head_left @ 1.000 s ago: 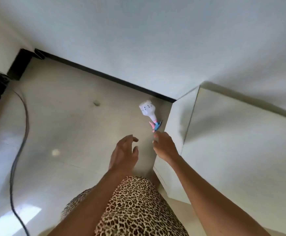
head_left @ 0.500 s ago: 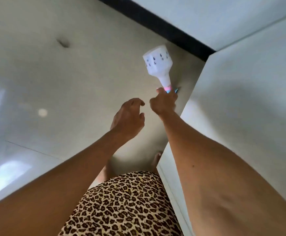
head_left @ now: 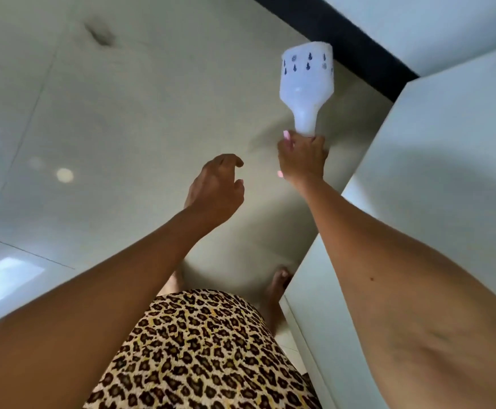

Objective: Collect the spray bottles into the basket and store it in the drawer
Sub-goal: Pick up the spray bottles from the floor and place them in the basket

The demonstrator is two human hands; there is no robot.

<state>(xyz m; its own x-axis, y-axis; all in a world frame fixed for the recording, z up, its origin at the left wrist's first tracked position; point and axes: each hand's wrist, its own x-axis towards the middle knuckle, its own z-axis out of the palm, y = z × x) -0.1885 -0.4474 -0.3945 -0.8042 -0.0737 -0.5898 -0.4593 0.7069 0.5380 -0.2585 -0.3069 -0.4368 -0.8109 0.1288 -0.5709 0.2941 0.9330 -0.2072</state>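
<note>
Beside the white cabinet (head_left: pixel 447 187), I have my right hand (head_left: pixel 302 162) gripping one spray bottle (head_left: pixel 307 84); left hand (head_left: pixel 215 190) loosely open, empty (basket and drawer unseen, everything pending).

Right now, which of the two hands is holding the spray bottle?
The right hand: it grips the white spray bottle at its top. The left hand is empty, with curled fingers, apart from the bottle.
</note>
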